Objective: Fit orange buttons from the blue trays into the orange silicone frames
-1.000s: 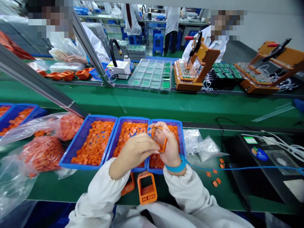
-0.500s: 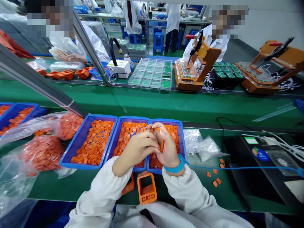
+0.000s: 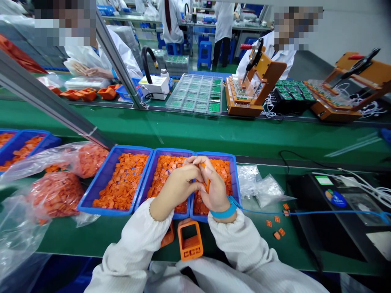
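Note:
My left hand and my right hand meet over the blue trays, both closed on a small orange plastic frame that shows only as an edge between the fingers. A blue wrist strap circles my right wrist, its blue cord running right. Below the hands, an orange frame with a square opening lies on the green table, and another orange piece peeks from under my left sleeve.
Three blue trays hold several small orange parts. Clear bags of orange parts lie at left, empty bags at right with loose orange bits. A black device sits right. Across the green conveyor, people work at orange jigs.
The orange frame, held face-on a second ago, has turned edge-on and is now mostly hidden as my hands closed tighter around it. The view shifted slightly.

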`<state>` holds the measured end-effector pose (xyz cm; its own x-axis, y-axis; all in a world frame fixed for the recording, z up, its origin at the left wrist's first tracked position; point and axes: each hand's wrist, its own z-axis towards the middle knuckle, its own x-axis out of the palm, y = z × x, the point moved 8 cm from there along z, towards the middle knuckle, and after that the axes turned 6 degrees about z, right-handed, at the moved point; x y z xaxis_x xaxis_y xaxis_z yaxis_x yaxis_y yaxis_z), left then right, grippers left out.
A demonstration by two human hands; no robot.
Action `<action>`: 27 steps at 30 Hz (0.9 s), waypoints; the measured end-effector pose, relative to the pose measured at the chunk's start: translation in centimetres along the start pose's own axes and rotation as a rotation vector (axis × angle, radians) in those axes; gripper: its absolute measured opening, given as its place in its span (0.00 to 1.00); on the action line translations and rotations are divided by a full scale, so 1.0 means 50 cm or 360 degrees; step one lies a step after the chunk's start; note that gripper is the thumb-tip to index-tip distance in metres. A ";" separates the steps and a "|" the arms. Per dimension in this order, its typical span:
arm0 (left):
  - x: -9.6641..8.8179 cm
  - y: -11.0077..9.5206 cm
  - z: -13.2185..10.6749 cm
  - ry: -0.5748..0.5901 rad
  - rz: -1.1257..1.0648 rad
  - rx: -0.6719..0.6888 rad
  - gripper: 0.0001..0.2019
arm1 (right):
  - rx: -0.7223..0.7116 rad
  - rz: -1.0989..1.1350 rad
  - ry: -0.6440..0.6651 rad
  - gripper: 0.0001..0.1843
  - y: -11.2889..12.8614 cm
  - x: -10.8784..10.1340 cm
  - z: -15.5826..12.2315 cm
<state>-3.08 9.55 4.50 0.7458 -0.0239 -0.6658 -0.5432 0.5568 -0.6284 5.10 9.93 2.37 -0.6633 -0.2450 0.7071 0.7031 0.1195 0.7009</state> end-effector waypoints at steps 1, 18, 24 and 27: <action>-0.001 0.001 -0.001 -0.0002 0.0031 -0.0018 0.12 | 0.0001 -0.0018 -0.0003 0.11 0.000 0.002 -0.002; -0.049 -0.096 -0.053 0.0007 0.0395 0.0619 0.09 | 0.0372 0.0514 -0.0127 0.16 -0.021 0.015 -0.012; -0.137 -0.126 -0.151 -0.0133 0.0581 0.0589 0.08 | 0.0447 0.0264 0.0058 0.12 -0.018 0.056 -0.047; -0.186 -0.122 -0.222 -0.0126 0.0563 0.0249 0.06 | 0.0261 0.0068 0.0074 0.14 0.048 0.065 -0.075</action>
<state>-10.98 -2.86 10.08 0.5539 0.2526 -0.7933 -0.7110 0.6392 -0.2929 5.60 5.84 6.02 -0.6184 -0.2803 0.7341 0.6767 0.2850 0.6789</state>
